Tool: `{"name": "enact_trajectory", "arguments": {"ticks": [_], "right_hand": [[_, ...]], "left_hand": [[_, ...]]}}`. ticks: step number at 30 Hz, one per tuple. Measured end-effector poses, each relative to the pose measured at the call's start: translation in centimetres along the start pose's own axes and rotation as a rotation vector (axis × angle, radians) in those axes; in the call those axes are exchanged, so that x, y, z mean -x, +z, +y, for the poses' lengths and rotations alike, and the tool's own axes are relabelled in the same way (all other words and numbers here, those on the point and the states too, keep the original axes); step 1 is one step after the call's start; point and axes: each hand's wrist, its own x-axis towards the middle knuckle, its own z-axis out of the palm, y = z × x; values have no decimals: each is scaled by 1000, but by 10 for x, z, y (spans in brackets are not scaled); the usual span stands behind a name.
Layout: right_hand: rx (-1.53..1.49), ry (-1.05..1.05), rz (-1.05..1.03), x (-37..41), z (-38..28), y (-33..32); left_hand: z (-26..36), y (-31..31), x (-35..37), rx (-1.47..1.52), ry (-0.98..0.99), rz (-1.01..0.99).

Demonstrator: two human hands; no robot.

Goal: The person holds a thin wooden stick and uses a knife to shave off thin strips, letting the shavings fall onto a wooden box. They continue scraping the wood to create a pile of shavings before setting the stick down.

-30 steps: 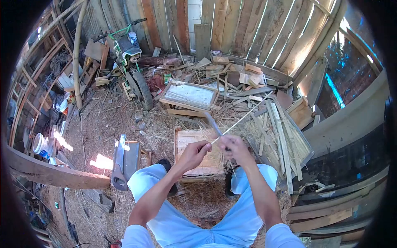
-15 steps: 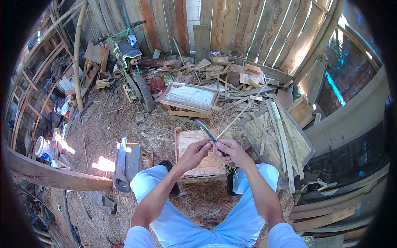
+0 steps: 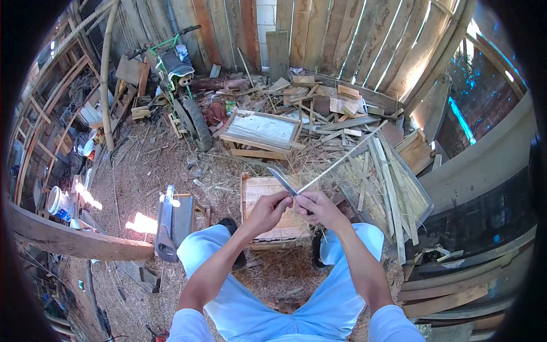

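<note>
In front of my knees, my two hands meet over a low wooden crate [image 3: 268, 225]. Curled around the dark handle of a knife [image 3: 281, 180] is my right hand [image 3: 320, 208]; the blade points up and to the left. My left hand [image 3: 270, 212] pinches the near end of a thin wooden stick [image 3: 342, 158] beside the blade. The stick slants away to the upper right, over the scrap wood. The blade crosses close to the stick's near end; fingers hide the exact contact.
A handsaw [image 3: 166, 228] lies on a small bench [image 3: 183, 219] at my left. Wood strips [image 3: 387, 182] rest on a board at my right. Ahead are a framed panel [image 3: 259, 126], a scrap pile [image 3: 336, 108] and a small motorbike [image 3: 182, 85]. Shavings cover the ground.
The stick's far end has swung a little to the right, and its broader side now shows. Both hands stay close together, with the knife nearly in the same place.
</note>
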Motion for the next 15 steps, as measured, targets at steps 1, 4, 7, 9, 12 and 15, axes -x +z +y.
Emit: {"name": "enact_trajectory", "arguments": {"ticks": [1, 4, 7, 9, 12, 15], "right_hand": [[23, -34, 36, 0, 2, -4], [-50, -46, 97, 10, -24, -4], [-135, -53, 105, 13, -27, 5], [-80, -28, 54, 7, -13, 8], [-44, -41, 258, 8, -15, 3], [-167, -84, 153, 9, -15, 4]], "left_hand": [[-2, 2, 1, 74, 7, 5], [3, -5, 0, 33, -18, -32], [7, -6, -5, -40, 14, -14], [6, -3, -4, -40, 28, 7], [4, -3, -3, -50, 55, 41], [-1, -7, -6, -62, 77, 55]]}}
